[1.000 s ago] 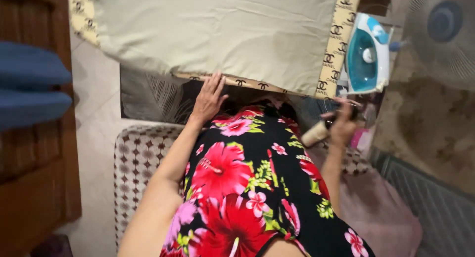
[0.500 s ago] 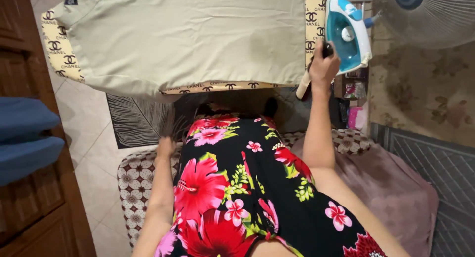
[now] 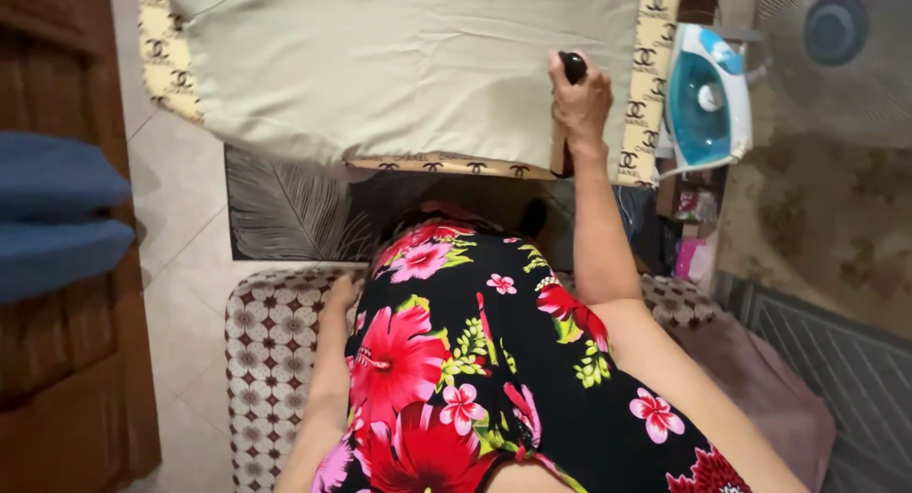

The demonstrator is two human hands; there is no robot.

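Right hand gripping a black-capped bottle over beige garment, blue iron beside, left hand on patterned cushion

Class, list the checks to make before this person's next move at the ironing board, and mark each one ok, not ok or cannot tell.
1. Right hand has a firm grip on the spray bottle: ok.
2. Nozzle pointing at the beige garment: cannot tell, the hand hides it.
3. Garment lies flat on the ironing board: ok, light creases only.
4. Iron parked off the fabric: ok, it stands beyond the board's end.
5. Left hand clear of the board: ok, down on the patterned cushion.
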